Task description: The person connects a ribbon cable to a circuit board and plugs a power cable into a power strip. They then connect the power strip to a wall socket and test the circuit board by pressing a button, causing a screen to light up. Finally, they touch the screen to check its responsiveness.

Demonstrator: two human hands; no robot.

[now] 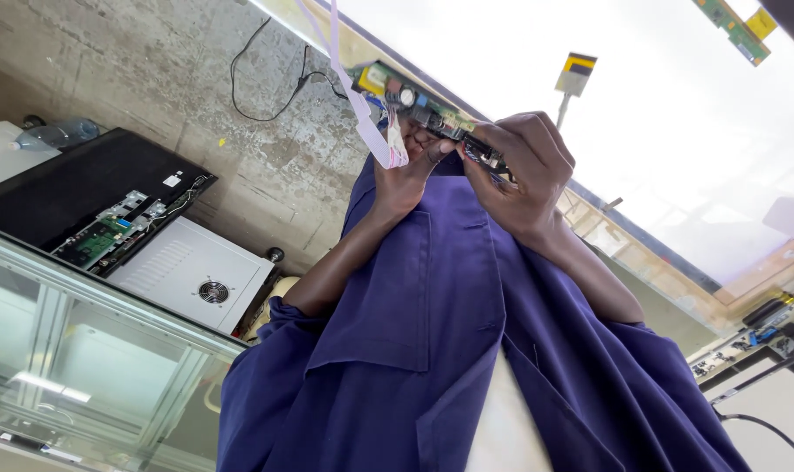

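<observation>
Circuit board [419, 107]: a narrow green strip, studded with small components, is held tilted in the air, gripped at both ends.
Ribbon cable [362, 109]: a flat white band is draped from the board's left part, looped downward.

two hands [406, 179], one circuit board [419, 107], one white ribbon cable [359, 109]

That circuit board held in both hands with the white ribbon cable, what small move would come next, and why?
Probably seating the ribbon cable at the board: the left hand pinches the cable's end against the board's edge while the right hand steadies the other end.
</observation>
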